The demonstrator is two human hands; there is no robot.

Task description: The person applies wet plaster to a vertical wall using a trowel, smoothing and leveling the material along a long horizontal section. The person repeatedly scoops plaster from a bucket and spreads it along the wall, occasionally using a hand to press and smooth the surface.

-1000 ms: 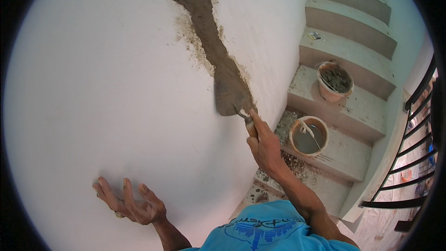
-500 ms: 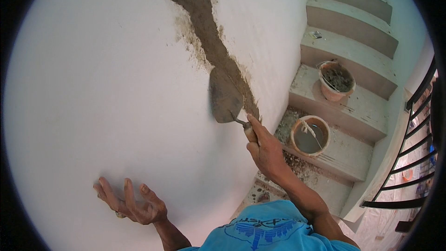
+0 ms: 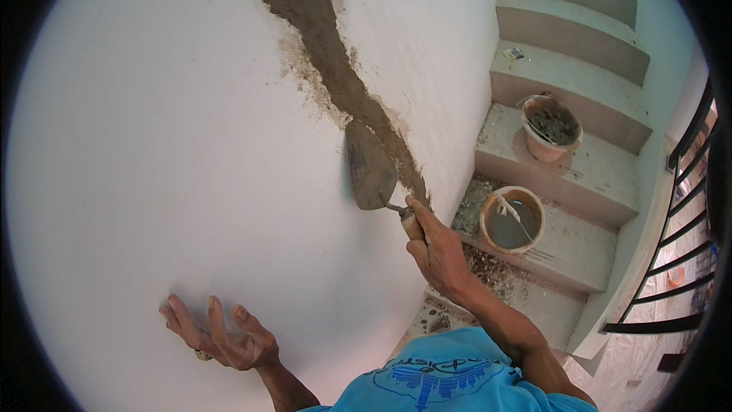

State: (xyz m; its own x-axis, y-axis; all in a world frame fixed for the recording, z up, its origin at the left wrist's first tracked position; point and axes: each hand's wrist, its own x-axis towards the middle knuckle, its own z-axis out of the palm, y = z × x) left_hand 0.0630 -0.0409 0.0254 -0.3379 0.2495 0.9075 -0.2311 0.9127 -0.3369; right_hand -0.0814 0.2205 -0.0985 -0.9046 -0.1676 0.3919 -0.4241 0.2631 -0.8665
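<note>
My right hand [image 3: 442, 255] is closed around the wooden handle of a trowel [image 3: 371, 164]. The trowel's grey, mortar-smeared blade lies against the wall at the left edge of a strip of wet mortar [image 3: 328, 46]. That brown-grey strip runs down the white wall [image 3: 191, 145] from the top and ends near my right hand. My left hand [image 3: 229, 336] holds nothing; its fingers are spread and bent near the lower part of the wall, and a ring shows on one finger. Whether its fingertips touch the wall I cannot tell.
To the right, a staircase [image 3: 568, 27] climbs along the wall. A bucket of mortar [image 3: 545, 149] stands on one step, and a bucket of cloudy water [image 3: 488, 225] sits on the step below. Mortar crumbs litter the lower steps. A black railing [image 3: 656, 328] borders the far right.
The trowel and my right hand sit slightly lower in the picture, the blade still at the strip's left edge. The whole view has shifted a little. Both hands keep their poses.
</note>
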